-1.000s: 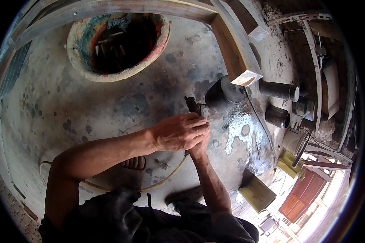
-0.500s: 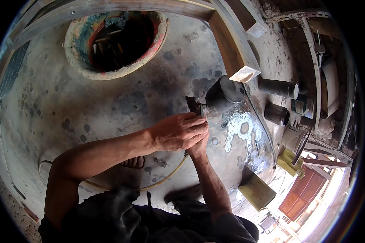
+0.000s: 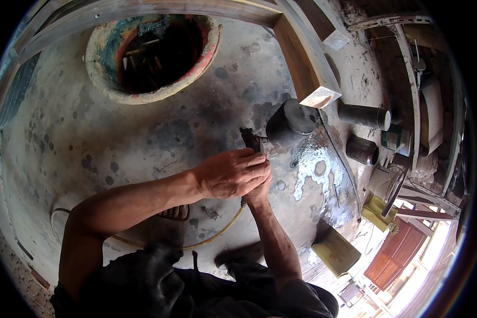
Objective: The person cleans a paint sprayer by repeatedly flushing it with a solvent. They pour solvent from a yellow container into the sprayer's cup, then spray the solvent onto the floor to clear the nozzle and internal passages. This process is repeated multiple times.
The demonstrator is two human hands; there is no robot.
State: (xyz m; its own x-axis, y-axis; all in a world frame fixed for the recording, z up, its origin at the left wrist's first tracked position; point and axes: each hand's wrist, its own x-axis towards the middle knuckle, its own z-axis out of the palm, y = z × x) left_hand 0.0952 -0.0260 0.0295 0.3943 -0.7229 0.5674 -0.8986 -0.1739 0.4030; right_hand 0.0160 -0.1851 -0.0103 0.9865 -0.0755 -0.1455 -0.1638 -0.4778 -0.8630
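Both my hands are together around a dark spray gun (image 3: 252,140) near the middle of the view. My left hand (image 3: 229,173) reaches across from the left, its fingers closed over the gun's body and partly over the other hand. My right hand (image 3: 258,194) is wrapped below it around the handle, mostly covered by the left fingers. A black paint cup (image 3: 283,128) sticks out to the right of the gun, joined to it by a short fitting. From beneath my hands a yellowish air hose (image 3: 221,231) curves down and left. The trigger is hidden by my fingers.
A paint-crusted round tub (image 3: 100,87) stands at the far left with several sticks inside. A wooden frame (image 3: 297,53) juts in overhead. On the right lie dark cans (image 3: 362,149), a wet patch (image 3: 323,180), a rod (image 3: 340,159) and a yellow-green container (image 3: 336,252).
The spray gun and its cup have tilted slightly, the cup shifting a little left and down. Both hands keep their grip and have hardly moved.
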